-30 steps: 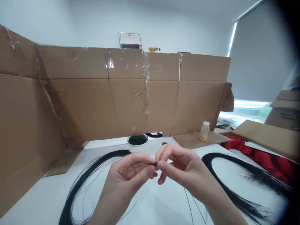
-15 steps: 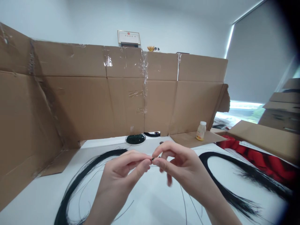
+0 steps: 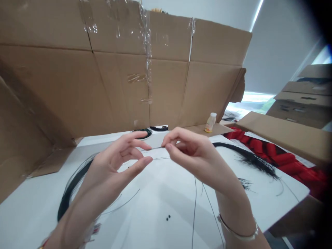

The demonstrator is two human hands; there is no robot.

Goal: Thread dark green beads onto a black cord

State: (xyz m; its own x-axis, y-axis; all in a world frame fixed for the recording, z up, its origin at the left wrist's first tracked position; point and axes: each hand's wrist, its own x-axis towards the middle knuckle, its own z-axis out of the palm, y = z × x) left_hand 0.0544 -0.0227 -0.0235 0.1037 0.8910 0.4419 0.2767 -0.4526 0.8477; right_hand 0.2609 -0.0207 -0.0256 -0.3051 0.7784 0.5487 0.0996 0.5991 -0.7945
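Note:
My right hand (image 3: 192, 155) is held above the white table (image 3: 160, 193), its thumb and forefinger pinched on a thin black wire (image 3: 156, 148). The wire runs left to the fingertips of my left hand (image 3: 119, 159), whose fingers are spread apart and grip nothing. More of the wire hangs from my right hand to the table. Two tiny black beads (image 3: 168, 218) lie on the table below my hands. A silver bracelet (image 3: 237, 233) is on my right wrist.
Curved bundles of black wire lie at the left (image 3: 67, 190) and right (image 3: 249, 159). A small dish (image 3: 147, 132) and a little bottle (image 3: 210, 122) stand by the taped cardboard wall (image 3: 116, 76). A cardboard box with red items (image 3: 275, 157) is on the right.
My left hand has let go and spread its fingers; before, both hands pinched a small bead on the wire. The view has tilted down and nearer. Two beads now show on the table.

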